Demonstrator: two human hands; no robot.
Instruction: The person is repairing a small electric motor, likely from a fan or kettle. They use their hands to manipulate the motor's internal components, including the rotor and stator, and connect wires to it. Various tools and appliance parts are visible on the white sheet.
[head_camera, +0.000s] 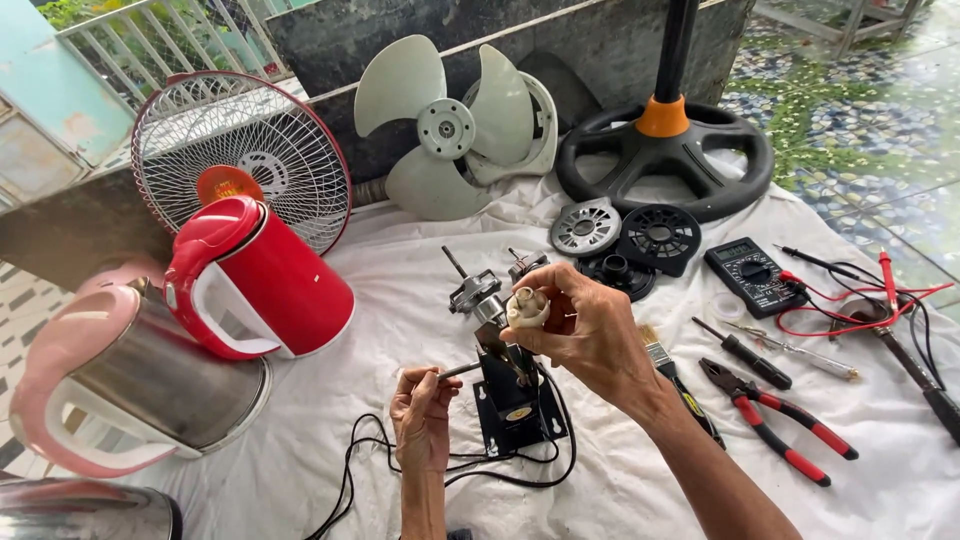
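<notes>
Under everything lies my white cloth (640, 480), spread over the tabletop. At the back stand the black fan base (610, 160) with its orange collar, the wire fan guard (250, 150) and the pale three-blade fan blade (440, 125). On my left sit the kettles: a red kettle (290, 285) with its lid shut, and nearer me a pink and steel kettle (140, 380) lying tipped, its lid also down, so I cannot tell what either one holds. In the middle stands the fan motor (505, 380) on its black bracket, its black cord looping on the cloth toward me. My right hand (590, 335) is curled around the motor's top, pinching a small cream-coloured part (527, 307). My left hand (422, 415) is closed on a thin screwdriver (455, 371), whose tip points at the motor. To my right lie the black multimeter (752, 275) with red leads, red-handled pliers (780, 420) and a small paintbrush (665, 365).
</notes>
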